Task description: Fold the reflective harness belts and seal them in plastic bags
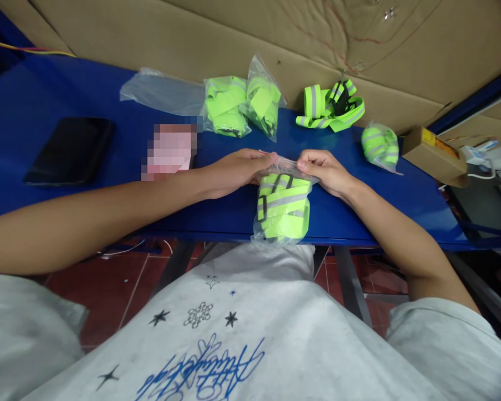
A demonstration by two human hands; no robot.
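My left hand point(244, 171) and my right hand point(323, 171) pinch the top edge of a clear zip bag point(286, 165) at its two sides. Inside the bag lies a folded neon-yellow reflective strap point(284, 203) with grey stripes and black buckles. The bag hangs over the front edge of the blue table, close to my shirt. Whether its seal is closed I cannot tell. Beyond my right hand, a loose reflective strap point(332, 106) with a black buckle lies uncovered at the back of the table.
Two bagged straps point(226, 106) stand at the back beside a flat clear bag point(162, 92). Another bagged strap point(379, 146) lies right, near a small cardboard box point(435, 156). A black tablet-like object point(70, 150) and a blurred-out pink item point(170, 149) are left. Cardboard point(234, 33) walls the back.
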